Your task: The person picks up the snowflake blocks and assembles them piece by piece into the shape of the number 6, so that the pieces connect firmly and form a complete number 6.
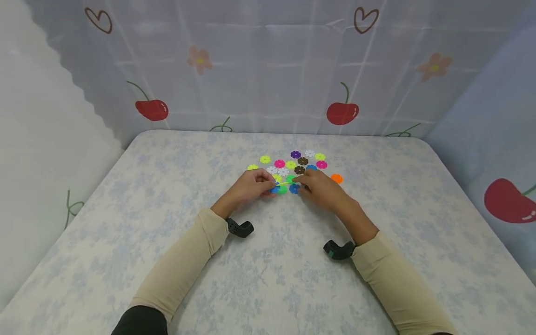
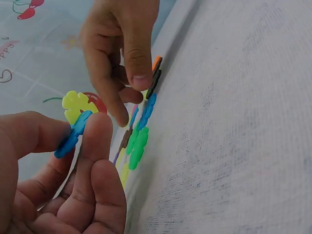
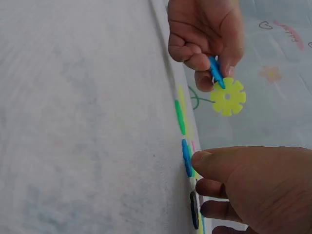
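Between thumb and index finger, my left hand (image 1: 251, 185) pinches a blue notched flower disc (image 2: 73, 136). Slotted into that disc at an angle is a yellow flower disc (image 3: 236, 100), which sticks out past the fingertips. My right hand (image 1: 324, 188) hovers low over the loose discs, its thumb and fingers apart with nothing seen between them. Closest to its thumb in the right wrist view is a loose blue disc (image 3: 186, 158). A green disc (image 2: 138, 147) lies nearby on the table. The left hand partly hides some discs in the head view.
Loose flower discs spread behind the hands, among them an orange disc (image 1: 337, 178), a purple disc (image 1: 295, 154), a pink disc (image 1: 321, 164) and a brown disc (image 1: 303, 161). They lie on a pale patterned tablecloth (image 1: 268, 279). A printed curtain (image 1: 268, 70) hangs behind the table.
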Tool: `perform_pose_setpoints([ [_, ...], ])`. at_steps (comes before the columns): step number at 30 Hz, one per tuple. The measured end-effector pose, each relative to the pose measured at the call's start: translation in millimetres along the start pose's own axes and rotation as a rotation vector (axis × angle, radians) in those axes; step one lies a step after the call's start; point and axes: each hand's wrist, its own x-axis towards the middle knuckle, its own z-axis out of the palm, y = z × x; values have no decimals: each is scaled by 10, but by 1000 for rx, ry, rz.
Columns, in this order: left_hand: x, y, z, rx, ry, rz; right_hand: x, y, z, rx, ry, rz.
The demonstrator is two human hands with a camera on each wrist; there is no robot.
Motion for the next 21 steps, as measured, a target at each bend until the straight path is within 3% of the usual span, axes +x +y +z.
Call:
perform_pose_setpoints([
  [4,-10,-21,-13,-19,-19,0,-10,16,53,-44,-10,5],
  [15,4,-48,-26,-98,-52,-38,15,-16,49,-35,-36,67],
  [21,8,-63,-40,-122,-73,-35,47,-30,34,29,-69,98],
])
